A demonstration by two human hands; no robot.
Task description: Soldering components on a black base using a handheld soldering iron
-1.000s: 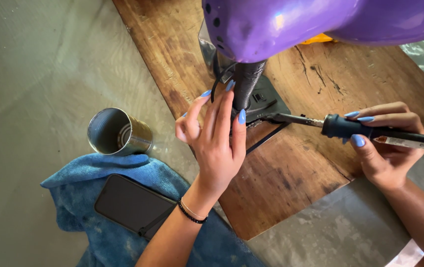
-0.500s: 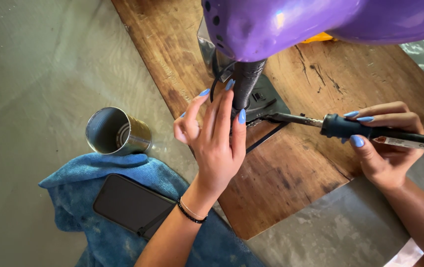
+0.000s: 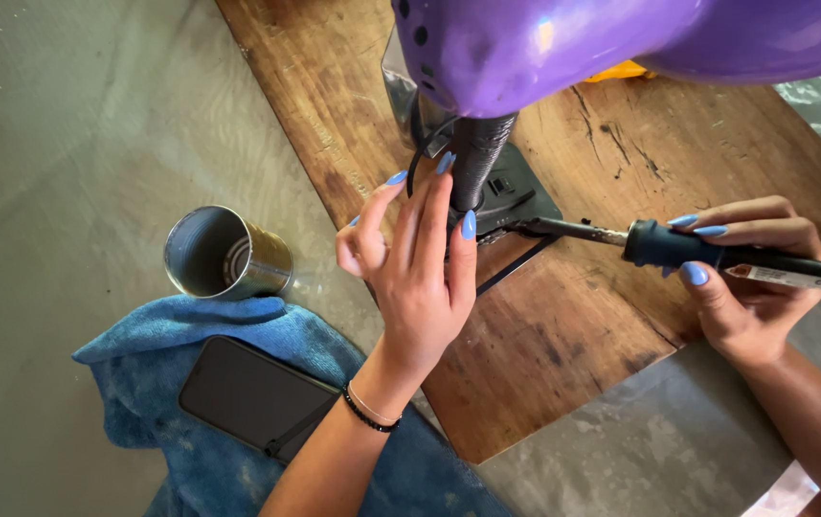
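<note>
- A grey concrete floor (image 3: 66, 115) fills the view from above, seen past both arms of the person.
- A worn wooden board (image 3: 602, 316), this scene's work surface, lies on the floor and runs from the top middle toward the lower right.
- A glossy purple appliance housing (image 3: 563, 43) hangs across the top of the view, above the board.
- A crumpled blue towel (image 3: 190, 469) lies on the floor at lower left, just beside the board's near edge.
- A black ribbed neck (image 3: 477, 163) drops from the purple housing to a dark base (image 3: 516, 191) that rests on the board.
- A black phone (image 3: 247, 394) lies screen-up on the towel.
- An open metal tin can (image 3: 224, 254) lies tilted on the floor, touching the towel's upper edge.
- The left hand (image 3: 420, 278), with blue nails and a beaded wristband, has its grip loose, its fingers spread against the ribbed neck and the thin black wires beside it; whether it pinches a wire I cannot tell.
- The right hand (image 3: 750, 287) has its grip closed around the dark handle of a soldering iron (image 3: 678, 249).
- The iron lies nearly level over the board, and its metal tip reaches left to the dark base, just beside the left fingertips.
</note>
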